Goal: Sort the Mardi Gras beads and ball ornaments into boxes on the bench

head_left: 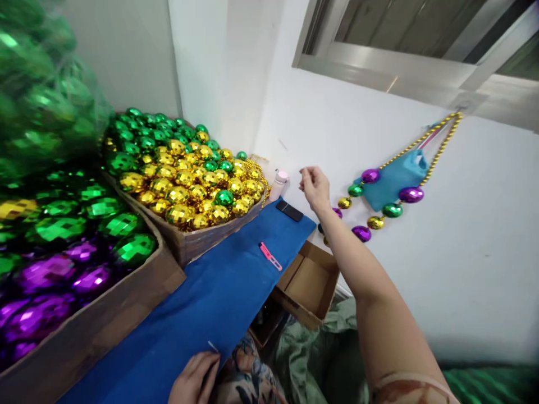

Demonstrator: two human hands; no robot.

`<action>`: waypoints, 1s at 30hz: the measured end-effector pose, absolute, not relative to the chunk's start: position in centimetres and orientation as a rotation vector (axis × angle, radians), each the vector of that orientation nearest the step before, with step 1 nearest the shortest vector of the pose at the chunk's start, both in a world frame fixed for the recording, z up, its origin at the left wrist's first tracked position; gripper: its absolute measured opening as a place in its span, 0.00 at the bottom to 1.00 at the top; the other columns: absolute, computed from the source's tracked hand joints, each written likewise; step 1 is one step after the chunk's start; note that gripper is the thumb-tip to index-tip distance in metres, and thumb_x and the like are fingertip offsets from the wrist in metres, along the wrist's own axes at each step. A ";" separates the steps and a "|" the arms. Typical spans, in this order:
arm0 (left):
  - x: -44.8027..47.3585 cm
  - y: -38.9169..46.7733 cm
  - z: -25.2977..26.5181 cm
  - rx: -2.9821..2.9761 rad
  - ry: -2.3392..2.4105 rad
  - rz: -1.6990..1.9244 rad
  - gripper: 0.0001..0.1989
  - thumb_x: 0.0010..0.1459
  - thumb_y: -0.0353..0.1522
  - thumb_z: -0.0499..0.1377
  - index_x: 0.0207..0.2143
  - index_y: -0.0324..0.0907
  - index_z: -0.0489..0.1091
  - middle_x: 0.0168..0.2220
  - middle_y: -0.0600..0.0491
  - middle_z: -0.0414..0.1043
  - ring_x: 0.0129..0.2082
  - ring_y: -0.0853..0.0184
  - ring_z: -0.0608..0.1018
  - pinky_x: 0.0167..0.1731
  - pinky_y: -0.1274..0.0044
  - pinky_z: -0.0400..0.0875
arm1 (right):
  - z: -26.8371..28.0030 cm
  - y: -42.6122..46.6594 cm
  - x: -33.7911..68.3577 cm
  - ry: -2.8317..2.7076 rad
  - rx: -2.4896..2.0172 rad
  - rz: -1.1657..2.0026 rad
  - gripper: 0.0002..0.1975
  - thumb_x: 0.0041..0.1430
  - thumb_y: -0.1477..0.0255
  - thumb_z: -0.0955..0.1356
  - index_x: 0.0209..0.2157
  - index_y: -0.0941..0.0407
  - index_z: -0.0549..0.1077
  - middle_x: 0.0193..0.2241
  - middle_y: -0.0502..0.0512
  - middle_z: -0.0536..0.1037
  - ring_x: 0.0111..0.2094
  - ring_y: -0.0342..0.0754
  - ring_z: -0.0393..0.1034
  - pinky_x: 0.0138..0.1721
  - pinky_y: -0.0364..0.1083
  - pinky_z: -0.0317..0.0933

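My left hand [196,379] rests at the near edge of the blue-covered table [210,297], its fingers closed. A thin white strand [213,347] sticks up from the fingertips. My right hand [315,188] is raised at the end of an outstretched arm, in front of the white wall. Its fingers are pinched together, and anything between them is too small to make out. Nearest to it are a pale pink bottle [278,186] and a dark phone [289,211] on the table. A pink cutter [270,256] lies between the two hands.
A cardboard box [219,238] of shiny gold and green beads stands at the back. Another box [122,306] with green and purple beads is nearer, beside a bag of green beads [46,95]. A bead necklace [376,222] hangs on the wall. An open carton [309,280] sits below the table edge.
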State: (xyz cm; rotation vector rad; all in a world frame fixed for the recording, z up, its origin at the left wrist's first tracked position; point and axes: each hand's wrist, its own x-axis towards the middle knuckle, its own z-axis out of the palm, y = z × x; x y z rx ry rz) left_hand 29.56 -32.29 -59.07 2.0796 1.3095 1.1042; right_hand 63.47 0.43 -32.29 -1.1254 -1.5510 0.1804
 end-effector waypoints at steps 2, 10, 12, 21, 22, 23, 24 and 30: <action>29.8 -32.9 -59.1 2.173 1.370 1.110 0.12 0.66 0.40 0.52 0.40 0.48 0.75 0.36 0.55 0.80 0.35 0.68 0.82 0.38 0.79 0.78 | -30.6 -0.8 61.4 -1.570 -0.950 0.195 0.20 0.67 0.52 0.60 0.40 0.55 0.67 0.24 0.44 0.65 0.23 0.37 0.64 0.26 0.37 0.63; 29.9 -35.1 -58.8 2.273 1.388 1.065 0.09 0.67 0.35 0.52 0.44 0.47 0.71 0.39 0.54 0.78 0.38 0.67 0.80 0.39 0.73 0.78 | -27.9 -8.6 51.1 -1.833 -0.539 0.236 0.14 0.72 0.58 0.57 0.48 0.52 0.63 0.31 0.47 0.66 0.27 0.36 0.67 0.32 0.39 0.67; 29.6 -36.0 -58.3 2.256 1.411 1.032 0.08 0.67 0.34 0.53 0.44 0.46 0.70 0.39 0.53 0.77 0.39 0.66 0.79 0.40 0.73 0.78 | -28.9 -10.7 48.9 -1.914 -0.484 0.297 0.13 0.72 0.60 0.56 0.49 0.52 0.62 0.33 0.47 0.67 0.29 0.36 0.68 0.34 0.40 0.68; 26.4 -41.7 -57.1 2.202 1.533 1.010 0.08 0.64 0.28 0.56 0.46 0.40 0.69 0.42 0.49 0.75 0.42 0.64 0.76 0.45 0.71 0.74 | -41.4 -16.4 46.3 -2.603 -0.512 0.309 0.09 0.71 0.69 0.58 0.44 0.56 0.67 0.35 0.53 0.77 0.37 0.43 0.72 0.41 0.44 0.66; 26.2 -42.3 -57.1 2.217 1.552 1.017 0.08 0.64 0.28 0.56 0.46 0.40 0.69 0.42 0.49 0.75 0.43 0.64 0.75 0.45 0.71 0.74 | -43.2 -16.3 46.7 -2.696 -0.599 0.231 0.10 0.71 0.69 0.58 0.43 0.56 0.68 0.36 0.55 0.78 0.37 0.45 0.72 0.41 0.44 0.66; 26.0 -42.9 -57.2 2.240 1.569 1.024 0.09 0.64 0.27 0.56 0.46 0.40 0.69 0.42 0.49 0.75 0.43 0.63 0.75 0.45 0.71 0.74 | -44.9 -16.2 47.1 -2.764 -0.716 0.162 0.11 0.71 0.68 0.58 0.44 0.55 0.69 0.37 0.56 0.79 0.38 0.46 0.72 0.40 0.44 0.66; 25.8 -43.4 -57.1 2.266 1.585 1.028 0.09 0.64 0.27 0.56 0.46 0.39 0.69 0.42 0.49 0.76 0.44 0.63 0.75 0.45 0.70 0.74 | -46.7 -16.0 47.5 -2.801 -0.851 0.109 0.11 0.71 0.67 0.58 0.44 0.55 0.69 0.37 0.56 0.79 0.38 0.47 0.72 0.39 0.44 0.66; 22.7 -45.4 -57.1 2.362 1.763 0.914 0.13 0.63 0.26 0.54 0.49 0.37 0.71 0.50 0.44 0.75 0.56 0.54 0.72 0.57 0.59 0.66 | -56.7 -16.8 47.5 -2.619 -1.215 0.126 0.15 0.70 0.66 0.57 0.44 0.56 0.72 0.43 0.60 0.77 0.42 0.49 0.73 0.41 0.44 0.67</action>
